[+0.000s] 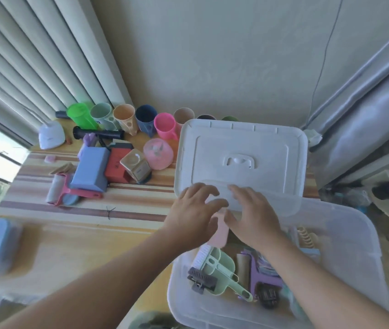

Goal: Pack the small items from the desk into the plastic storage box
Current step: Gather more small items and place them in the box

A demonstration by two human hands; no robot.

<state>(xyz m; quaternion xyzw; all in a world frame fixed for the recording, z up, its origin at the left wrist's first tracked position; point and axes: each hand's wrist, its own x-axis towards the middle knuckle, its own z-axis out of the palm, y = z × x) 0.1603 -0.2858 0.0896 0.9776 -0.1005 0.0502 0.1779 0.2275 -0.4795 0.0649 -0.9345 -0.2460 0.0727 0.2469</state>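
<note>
Both hands rest spread-fingered on the near edge of the white lid [241, 153]: left hand [194, 210], right hand [252, 212]; neither visibly clamps anything. A pink item [219, 231] lies between them, contact unclear. The storage box [345, 236] sits below, partly filled. The lid looks light, stiff and smooth; grip its rim
</note>
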